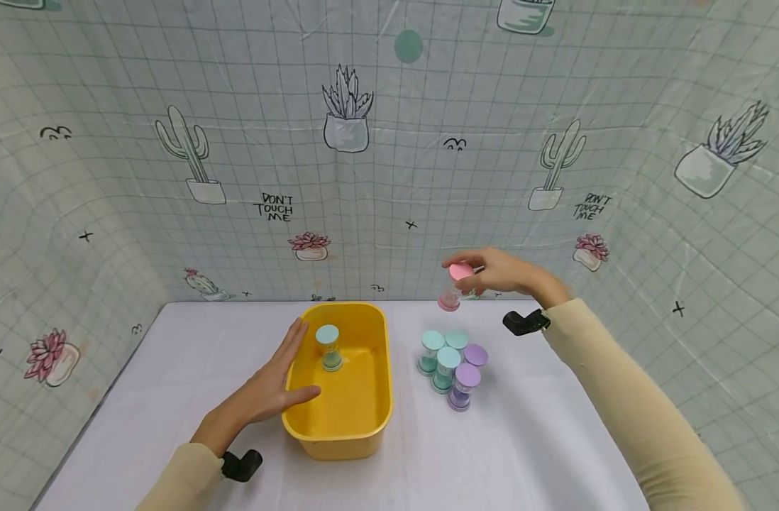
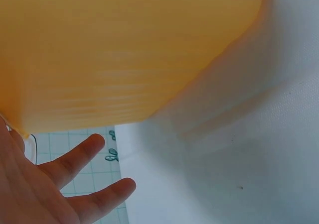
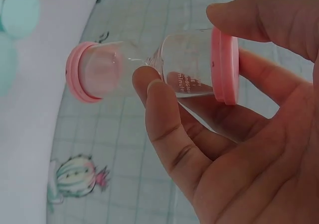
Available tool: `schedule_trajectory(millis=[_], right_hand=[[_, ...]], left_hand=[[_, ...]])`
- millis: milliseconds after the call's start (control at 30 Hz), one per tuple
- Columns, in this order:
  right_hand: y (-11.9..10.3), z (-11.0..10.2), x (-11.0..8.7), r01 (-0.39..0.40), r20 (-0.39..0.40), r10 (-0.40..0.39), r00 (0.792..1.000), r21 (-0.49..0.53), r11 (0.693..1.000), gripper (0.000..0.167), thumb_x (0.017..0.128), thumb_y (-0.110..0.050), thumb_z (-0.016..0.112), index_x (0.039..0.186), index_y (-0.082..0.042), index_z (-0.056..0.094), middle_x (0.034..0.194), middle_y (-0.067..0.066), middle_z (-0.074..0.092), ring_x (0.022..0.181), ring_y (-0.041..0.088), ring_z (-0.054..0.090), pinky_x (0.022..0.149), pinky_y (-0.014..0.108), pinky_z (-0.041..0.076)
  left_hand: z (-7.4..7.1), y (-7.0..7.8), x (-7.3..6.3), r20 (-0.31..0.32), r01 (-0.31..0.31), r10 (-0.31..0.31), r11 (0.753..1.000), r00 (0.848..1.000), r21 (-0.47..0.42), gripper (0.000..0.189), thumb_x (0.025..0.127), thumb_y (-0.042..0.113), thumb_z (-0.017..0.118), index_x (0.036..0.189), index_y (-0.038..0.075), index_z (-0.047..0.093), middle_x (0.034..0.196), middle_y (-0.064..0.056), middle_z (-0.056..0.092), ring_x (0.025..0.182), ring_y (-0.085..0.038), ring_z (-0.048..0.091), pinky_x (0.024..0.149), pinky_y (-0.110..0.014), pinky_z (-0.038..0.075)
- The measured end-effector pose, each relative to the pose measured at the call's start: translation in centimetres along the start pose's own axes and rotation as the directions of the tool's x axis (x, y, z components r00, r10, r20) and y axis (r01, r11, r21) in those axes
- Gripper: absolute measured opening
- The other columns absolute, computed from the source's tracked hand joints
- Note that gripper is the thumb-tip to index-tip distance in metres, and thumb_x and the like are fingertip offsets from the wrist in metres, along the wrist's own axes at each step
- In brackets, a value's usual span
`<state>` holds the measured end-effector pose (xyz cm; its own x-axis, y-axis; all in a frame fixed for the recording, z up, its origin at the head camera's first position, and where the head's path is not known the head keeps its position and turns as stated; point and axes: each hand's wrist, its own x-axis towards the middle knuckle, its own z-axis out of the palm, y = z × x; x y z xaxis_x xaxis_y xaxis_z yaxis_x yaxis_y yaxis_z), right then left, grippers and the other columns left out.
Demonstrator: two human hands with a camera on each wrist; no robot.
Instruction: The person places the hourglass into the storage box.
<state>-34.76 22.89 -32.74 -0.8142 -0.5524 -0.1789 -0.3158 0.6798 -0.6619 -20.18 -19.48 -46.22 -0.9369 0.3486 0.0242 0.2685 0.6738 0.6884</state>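
My right hand grips a pink-capped sand timer by its upper part, holding it in the air above the table's back edge. In the right wrist view, the fingers curl round the glass of this pink sand timer, and the thumb touches one cap. My left hand rests on the left rim of a yellow tub, its fingers and thumb spread. Inside the tub stands a teal sand timer, upright. From the left wrist view, two spread fingertips show beside the tub's outer wall.
Right of the tub, upright teal sand timers and purple sand timers stand close together on the white table. A patterned grid cloth hangs behind the table and along both sides.
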Motion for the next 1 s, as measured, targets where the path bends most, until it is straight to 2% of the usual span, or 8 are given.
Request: schedule_trajectory(millis=[167,400,567,700,833,1000], right_hand=[[-2.8,0.8,1.4,0.044,0.046,-0.043,0.998,-0.025,0.999,0.05,0.096,-0.026,0.067,0.144,-0.022,0.058,0.12,0.011,0.071,0.089,0.023,0.071,0.081,0.037,0.061],[-6.5,2.8,3.6,0.111,0.119,-0.107,0.987,-0.032,0.993,0.049,0.095,-0.027,0.066,0.144,-0.019,0.059,0.132,0.009,0.068,0.089,0.023,0.074,0.081,0.036,0.063],[-8.4,4.4,5.1,0.147,0.166,-0.139,0.976,-0.032,0.989,0.047,0.095,-0.026,0.066,0.141,-0.017,0.061,0.127,0.009,0.07,0.088,0.022,0.073,0.079,0.034,0.064],[-9.6,5.7,6.1,0.16,0.204,-0.154,0.967,-0.015,0.987,0.046,0.095,-0.026,0.068,0.14,-0.017,0.062,0.124,0.008,0.07,0.087,0.022,0.074,0.079,0.033,0.064],[-10.2,7.0,7.1,0.154,0.241,-0.148,0.959,-0.009,0.988,0.047,0.094,-0.027,0.07,0.139,-0.017,0.062,0.127,0.009,0.068,0.091,0.027,0.075,0.078,0.032,0.064],[-10.1,8.9,8.5,0.135,0.291,-0.127,0.948,-0.008,0.991,0.049,0.093,-0.022,0.07,0.14,-0.01,0.061,0.123,0.01,0.069,0.097,0.029,0.073,0.078,0.032,0.065]], left_hand=[[0.1,-0.2,0.0,-0.007,-0.001,0.001,1.0,1.0,0.001,0.113,0.087,0.061,0.068,0.167,0.017,0.001,0.175,-0.012,-0.006,0.158,-0.046,0.012,0.116,-0.073,0.026],[0.2,-0.1,-0.1,-0.006,-0.001,0.001,1.0,1.0,-0.002,0.114,0.086,0.061,0.068,0.167,0.017,0.002,0.175,-0.012,-0.006,0.157,-0.047,0.013,0.116,-0.074,0.026],[0.1,0.0,0.0,-0.008,-0.008,0.008,1.0,1.0,-0.001,0.113,0.087,0.06,0.068,0.167,0.016,0.002,0.175,-0.012,-0.006,0.157,-0.047,0.012,0.116,-0.074,0.025],[0.1,0.0,0.0,0.0,-0.007,0.007,1.0,1.0,-0.01,0.113,0.088,0.06,0.068,0.167,0.017,0.0,0.175,-0.012,-0.007,0.158,-0.048,0.011,0.116,-0.075,0.025],[0.1,-0.3,0.1,0.008,-0.014,0.014,1.0,1.0,-0.025,0.113,0.089,0.057,0.069,0.167,0.018,-0.003,0.174,-0.012,-0.009,0.158,-0.047,0.01,0.117,-0.075,0.023],[0.0,-0.5,0.1,0.014,-0.008,0.008,1.0,1.0,-0.03,0.113,0.09,0.058,0.068,0.167,0.02,-0.004,0.174,-0.011,-0.009,0.158,-0.047,0.01,0.118,-0.075,0.022]])
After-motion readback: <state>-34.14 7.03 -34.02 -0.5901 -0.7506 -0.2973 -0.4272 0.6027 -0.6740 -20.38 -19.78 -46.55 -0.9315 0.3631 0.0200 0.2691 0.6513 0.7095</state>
